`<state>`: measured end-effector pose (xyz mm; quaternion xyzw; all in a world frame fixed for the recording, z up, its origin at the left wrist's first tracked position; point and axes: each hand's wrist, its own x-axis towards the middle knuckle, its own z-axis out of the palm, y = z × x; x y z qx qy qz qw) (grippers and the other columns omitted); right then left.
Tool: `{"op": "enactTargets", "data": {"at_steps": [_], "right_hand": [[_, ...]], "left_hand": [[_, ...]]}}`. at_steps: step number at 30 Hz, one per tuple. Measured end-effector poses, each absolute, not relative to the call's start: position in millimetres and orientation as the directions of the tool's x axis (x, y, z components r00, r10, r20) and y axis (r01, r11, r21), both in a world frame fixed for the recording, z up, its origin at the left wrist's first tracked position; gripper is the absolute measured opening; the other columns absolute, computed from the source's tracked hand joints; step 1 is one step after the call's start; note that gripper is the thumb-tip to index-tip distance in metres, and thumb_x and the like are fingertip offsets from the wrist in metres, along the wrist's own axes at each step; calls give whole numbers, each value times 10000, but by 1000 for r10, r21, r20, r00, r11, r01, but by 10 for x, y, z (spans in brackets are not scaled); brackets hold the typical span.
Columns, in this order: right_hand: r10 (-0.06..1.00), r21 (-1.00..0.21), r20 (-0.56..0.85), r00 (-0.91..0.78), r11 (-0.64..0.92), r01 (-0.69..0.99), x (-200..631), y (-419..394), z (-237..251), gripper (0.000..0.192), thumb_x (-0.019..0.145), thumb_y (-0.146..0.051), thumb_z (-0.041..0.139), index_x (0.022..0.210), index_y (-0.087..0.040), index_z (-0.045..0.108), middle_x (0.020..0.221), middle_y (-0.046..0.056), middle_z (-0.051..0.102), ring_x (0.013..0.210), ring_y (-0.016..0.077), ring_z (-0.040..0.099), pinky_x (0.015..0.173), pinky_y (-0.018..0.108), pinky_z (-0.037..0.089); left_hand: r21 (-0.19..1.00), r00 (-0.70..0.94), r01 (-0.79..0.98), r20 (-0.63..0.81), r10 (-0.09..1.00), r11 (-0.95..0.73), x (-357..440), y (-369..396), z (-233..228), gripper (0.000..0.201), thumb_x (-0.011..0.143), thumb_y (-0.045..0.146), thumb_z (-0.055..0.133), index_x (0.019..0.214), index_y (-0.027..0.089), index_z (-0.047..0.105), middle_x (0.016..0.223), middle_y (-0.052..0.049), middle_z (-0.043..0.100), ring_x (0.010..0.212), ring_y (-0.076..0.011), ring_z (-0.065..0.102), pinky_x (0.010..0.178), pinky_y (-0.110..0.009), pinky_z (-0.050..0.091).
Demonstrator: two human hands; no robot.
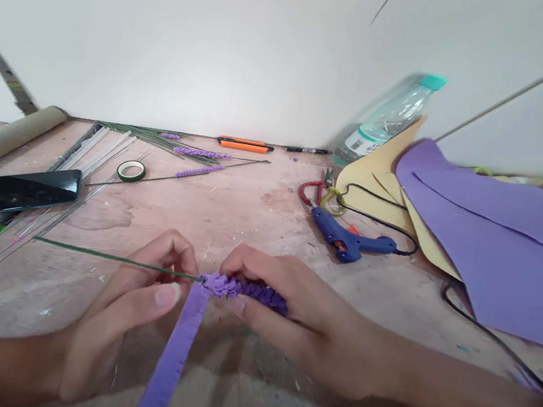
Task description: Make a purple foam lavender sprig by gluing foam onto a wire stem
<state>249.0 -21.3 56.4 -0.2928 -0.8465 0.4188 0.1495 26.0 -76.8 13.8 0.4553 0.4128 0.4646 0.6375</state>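
My right hand (288, 300) is closed around a purple paper or foam flower spike (224, 285), its ruffled petals wound on a thin green stem (93, 251). The stem runs out to the left, across my left hand (138, 292). That hand is half curled, with a gap between its thumb and fingertips, close to the spike's left end. A long purple strip (173, 358) hangs from this end toward me, its edge finely cut. My right fingers hide part of the spike.
A blue glue gun (347, 238), scissors (316, 193) and purple sheets (498, 242) lie right, by a leaning bottle (382, 135). Finished purple stems (200, 171), green tape (131, 171), an orange cutter (244, 144), a phone (15, 193), glue sticks (101, 153) and a cardboard tube (13, 135) lie beyond.
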Motion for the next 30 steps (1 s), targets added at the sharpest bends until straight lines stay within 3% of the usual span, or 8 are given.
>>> {"op": "enactTargets", "data": {"at_steps": [3,9,18,30], "right_hand": [[613,-797,-1,-790,477,371,2429,-264,525,97,1013,-206,510,961,-183,589,778,-37,577,697,108,507,678,241,386],[635,-785,44,-771,499,366,2387,-296,382,234,1067,-268,444,912,-176,594,764,-24,578,687,105,513,667,232,383],[634,-601,123,-763,659,451,2406,-283,255,159,983,-203,539,894,-162,664,690,-8,625,583,106,487,574,244,297],[614,-587,162,-773,689,424,2416,-288,277,123,975,-184,555,955,-183,677,719,-5,665,593,114,545,574,246,343]], "left_hand": [[944,341,-211,-173,924,254,248,-758,153,353,917,519,658,818,191,569,674,25,480,626,-121,440,572,-227,365],[955,324,-145,-200,925,257,243,-718,64,338,932,409,662,717,169,560,636,36,478,582,-87,410,536,-202,327],[987,295,-8,-151,943,160,273,-664,45,314,866,374,747,692,166,589,599,61,454,562,-75,361,514,-192,296],[990,328,37,-140,934,135,235,-656,-9,220,871,268,650,699,181,544,629,47,462,591,-94,390,540,-219,304]]}}
